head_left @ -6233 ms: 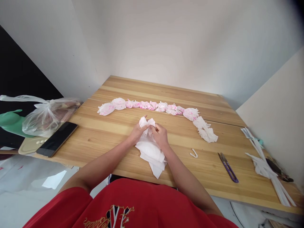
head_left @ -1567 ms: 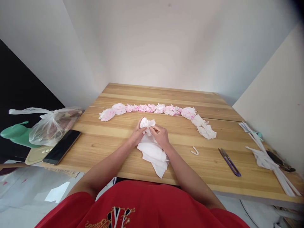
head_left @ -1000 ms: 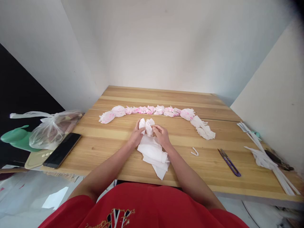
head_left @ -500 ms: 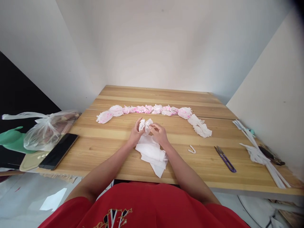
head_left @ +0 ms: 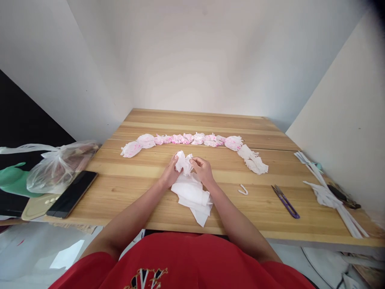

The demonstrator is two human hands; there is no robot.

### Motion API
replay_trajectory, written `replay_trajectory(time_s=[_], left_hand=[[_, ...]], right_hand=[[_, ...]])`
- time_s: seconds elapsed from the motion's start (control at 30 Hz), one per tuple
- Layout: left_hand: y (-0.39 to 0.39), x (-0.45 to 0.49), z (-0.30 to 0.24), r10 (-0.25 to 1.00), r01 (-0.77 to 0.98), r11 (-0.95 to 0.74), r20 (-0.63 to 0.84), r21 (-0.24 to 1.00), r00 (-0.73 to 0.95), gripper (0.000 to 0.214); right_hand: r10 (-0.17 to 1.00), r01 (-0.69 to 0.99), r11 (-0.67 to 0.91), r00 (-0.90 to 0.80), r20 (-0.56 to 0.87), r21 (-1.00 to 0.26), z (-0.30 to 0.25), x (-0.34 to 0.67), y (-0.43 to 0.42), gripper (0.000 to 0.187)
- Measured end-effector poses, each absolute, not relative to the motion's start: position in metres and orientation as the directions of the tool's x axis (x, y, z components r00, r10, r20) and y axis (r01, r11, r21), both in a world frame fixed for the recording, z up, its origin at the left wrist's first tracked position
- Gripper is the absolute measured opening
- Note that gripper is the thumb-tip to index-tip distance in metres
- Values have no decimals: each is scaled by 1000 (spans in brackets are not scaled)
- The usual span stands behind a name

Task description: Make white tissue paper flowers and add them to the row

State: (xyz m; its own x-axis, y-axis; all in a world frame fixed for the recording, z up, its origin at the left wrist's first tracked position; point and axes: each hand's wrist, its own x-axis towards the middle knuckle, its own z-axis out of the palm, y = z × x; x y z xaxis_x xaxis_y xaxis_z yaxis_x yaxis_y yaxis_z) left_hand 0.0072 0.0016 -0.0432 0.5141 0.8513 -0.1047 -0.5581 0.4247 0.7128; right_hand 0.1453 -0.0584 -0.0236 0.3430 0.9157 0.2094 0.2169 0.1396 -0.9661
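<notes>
Both hands work on a piece of thin white tissue-like cloth (head_left: 192, 190) near the table's front edge. Its gathered, ruffled top is raised between them, while the lower part lies spread flat on the wood. My left hand (head_left: 172, 172) is closed around the left side of the ruffle. With thumb and fingers, my right hand (head_left: 202, 168) pinches the ruffle's right edge. Beyond the hands, a row of bunched white and pink-stained pieces (head_left: 180, 139) curves across the table, ending at the right in a plain white bunch (head_left: 253, 159).
Right of my hands lie a small bent white strip (head_left: 243, 190) and purple-handled thread snips (head_left: 285, 201). Long white strips (head_left: 333, 196) rest along the right edge. At left are a phone (head_left: 72, 194), a clear plastic bag (head_left: 57, 164) and a green object (head_left: 16, 180).
The ruffled top has been turned and opened out a little between my fingers. My left hand has shifted slightly left and down; the right has barely moved.
</notes>
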Motion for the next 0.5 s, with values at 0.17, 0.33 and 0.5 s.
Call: replay_trajectory(time_s=[0.17, 0.33, 0.5], left_hand=[[-9, 5, -32, 836, -511, 365, -33, 778, 548, 74], [-7, 3, -30, 850, -464, 358, -78, 810, 520, 64], [0, 4, -36, 846, -488, 407, -117, 772, 520, 55]], right_hand=[[895, 435, 211, 275, 352, -875, -22, 139, -62, 23], [898, 423, 194, 287, 334, -885, -23, 140, -61, 24], [921, 128, 108, 359, 148, -986, -27, 145, -56, 25]])
